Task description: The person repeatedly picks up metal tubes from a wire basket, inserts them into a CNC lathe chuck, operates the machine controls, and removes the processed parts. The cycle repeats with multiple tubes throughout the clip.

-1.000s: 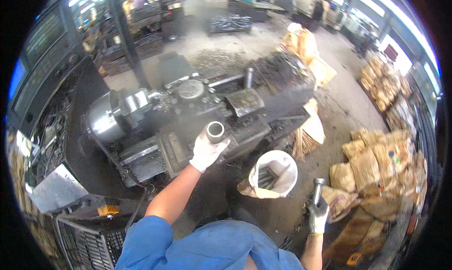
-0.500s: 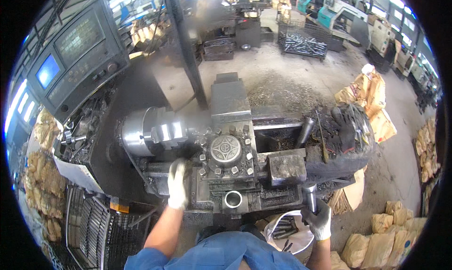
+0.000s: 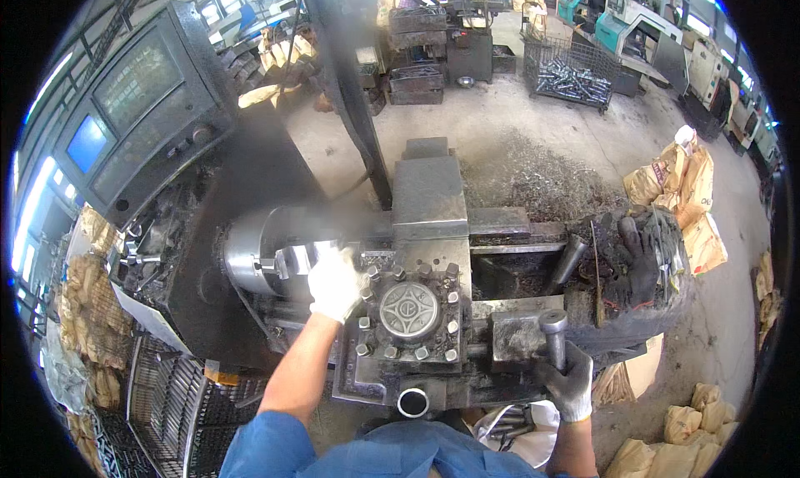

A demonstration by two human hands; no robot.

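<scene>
My left hand (image 3: 336,286), in a white glove, is at the right side of the bright metal jaws (image 3: 300,260) of the lathe chuck (image 3: 252,251). Its fingers are blurred, and I cannot see whether they hold anything. A steel pin with a wide round head (image 3: 554,336) stands nearly upright in my right hand (image 3: 567,380), whose grey-palmed glove is closed round the lower part. Between my hands sits the tool turret (image 3: 409,310), ringed with square-headed bolts. Below my right hand, a white sack (image 3: 542,428) holds several dark metal pins.
A control panel (image 3: 137,103) rises at the left. To the right of the turret, a dark rod (image 3: 567,263) leans beside a black glove (image 3: 637,257). An open metal tube (image 3: 412,403) points up near my body. Paper sacks (image 3: 679,186) stand on the right, and a wire cage (image 3: 575,74) of metal parts farther back.
My left hand has moved up and right, to the chuck jaws. My right hand has raised the steel pin slightly, its head now showing from above. The whole view has shifted a little.
</scene>
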